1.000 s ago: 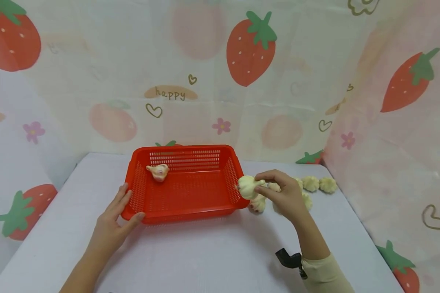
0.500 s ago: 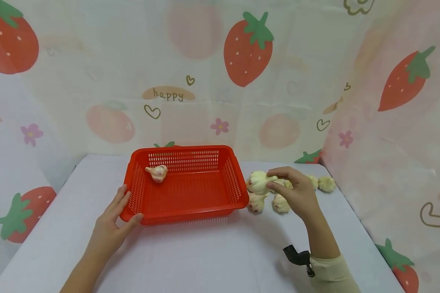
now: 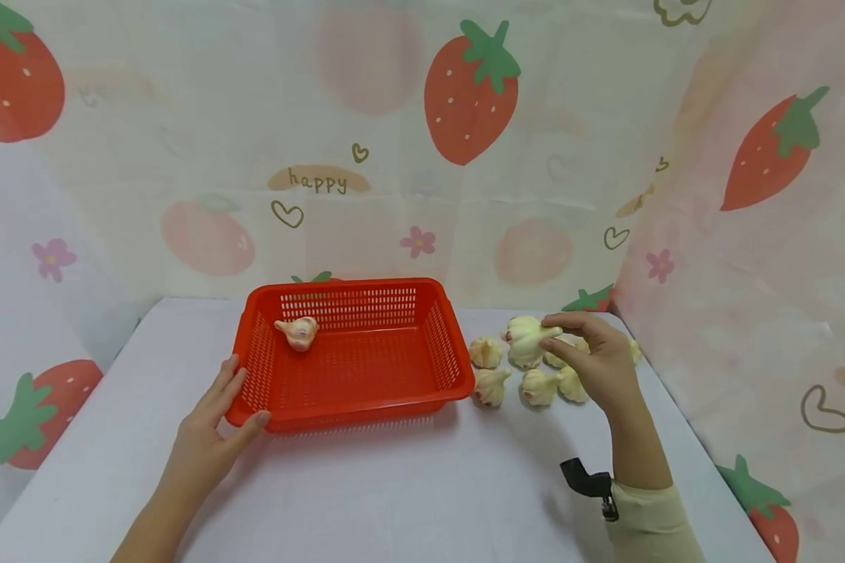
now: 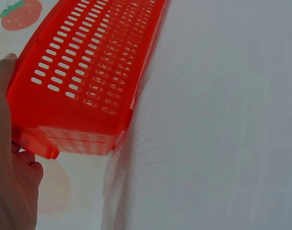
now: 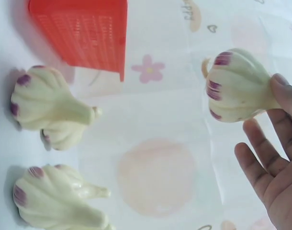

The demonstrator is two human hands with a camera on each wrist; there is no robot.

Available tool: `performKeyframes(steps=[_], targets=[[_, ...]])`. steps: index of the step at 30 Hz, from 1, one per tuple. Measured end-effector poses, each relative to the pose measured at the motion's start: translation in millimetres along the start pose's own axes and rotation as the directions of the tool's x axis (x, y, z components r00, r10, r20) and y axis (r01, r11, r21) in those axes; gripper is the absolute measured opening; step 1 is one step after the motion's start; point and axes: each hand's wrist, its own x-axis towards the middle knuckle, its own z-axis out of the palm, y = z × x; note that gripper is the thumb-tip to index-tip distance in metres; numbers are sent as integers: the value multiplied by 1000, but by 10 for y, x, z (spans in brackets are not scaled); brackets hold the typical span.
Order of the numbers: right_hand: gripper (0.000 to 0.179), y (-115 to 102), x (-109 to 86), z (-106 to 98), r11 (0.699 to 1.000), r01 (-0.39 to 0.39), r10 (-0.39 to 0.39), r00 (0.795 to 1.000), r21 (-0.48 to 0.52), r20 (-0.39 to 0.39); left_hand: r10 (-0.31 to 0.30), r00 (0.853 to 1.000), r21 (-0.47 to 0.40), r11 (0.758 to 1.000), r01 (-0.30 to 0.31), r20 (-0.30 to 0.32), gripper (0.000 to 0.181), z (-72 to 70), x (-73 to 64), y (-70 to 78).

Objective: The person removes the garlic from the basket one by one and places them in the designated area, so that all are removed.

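My right hand (image 3: 603,367) pinches a white garlic bulb (image 3: 525,339) by its stem, holding it above the table to the right of the red basket (image 3: 359,411). In the right wrist view, thumb and fingertips meet at the stem of this purple-marked bulb (image 5: 238,88), while the other fingers stay loosely extended. My left hand (image 3: 207,442) grips the basket's near left corner, thumb at the front rim. The left wrist view has its fingers bent beneath the basket's rim (image 4: 28,52). Inside the basket, near its back left, lies a single garlic bulb (image 3: 300,334).
Several garlic bulbs (image 3: 538,387) sit in rows on the white table (image 3: 394,500), right of the basket; some are partly hidden behind my right hand. A strawberry-printed cloth (image 3: 422,219) stands behind and along both sides.
My right hand has moved right with the garlic bulb, from the basket's right rim to above the other bulbs. My left hand keeps its grip on the basket.
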Motion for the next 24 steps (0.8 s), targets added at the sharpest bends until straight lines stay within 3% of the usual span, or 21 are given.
performKeyframes(steps=[9,17,24], targets=[[27,108,9,-255,996,-49,42,995,-73,-90,-6,1000,17,1000,6,3,82,-6,-6,10],[32,254,3,-477,981,-160,137,972,-108,-191,-30,999,23,999,30,14,81,-20,6,36],[31,369,-27,-591,973,-185,149,960,-141,-236,-41,999,28,999,40,18,81,-16,6,33]])
